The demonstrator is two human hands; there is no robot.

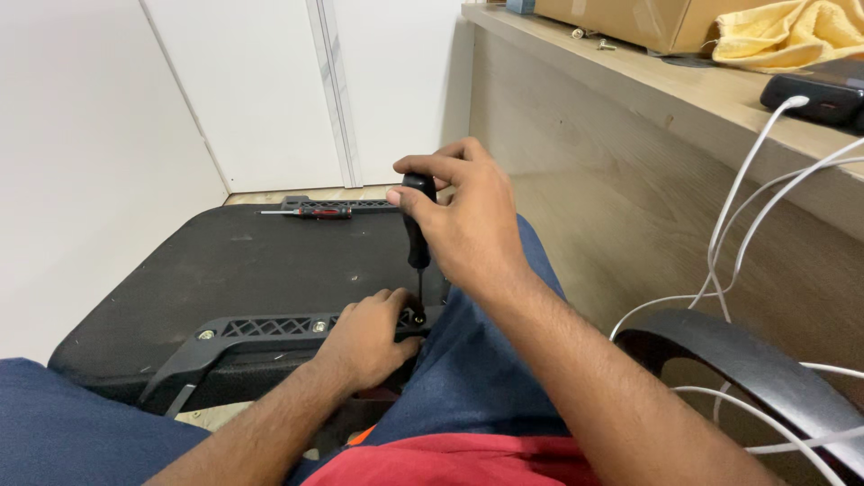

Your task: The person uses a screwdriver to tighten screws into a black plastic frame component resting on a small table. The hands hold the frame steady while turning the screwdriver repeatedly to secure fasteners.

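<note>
Clenching a black screwdriver (417, 225), right hand (463, 225), left hand (369, 337) gripping black bracket (270, 326), brown cardboard box (630, 18) on shelf.

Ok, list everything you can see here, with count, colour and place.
seat panel: one, black, across the lap
bracket: one, black, near edge of panel
screwdriver: one, black handle, upright over bracket
second screwdriver: one, red and black, far edge of panel
cardboard box: one, brown, on desk
cloth: one, yellow, on desk
cables: several, white, hanging from desk
left hand: on bracket
right hand: gripping screwdriver
</note>
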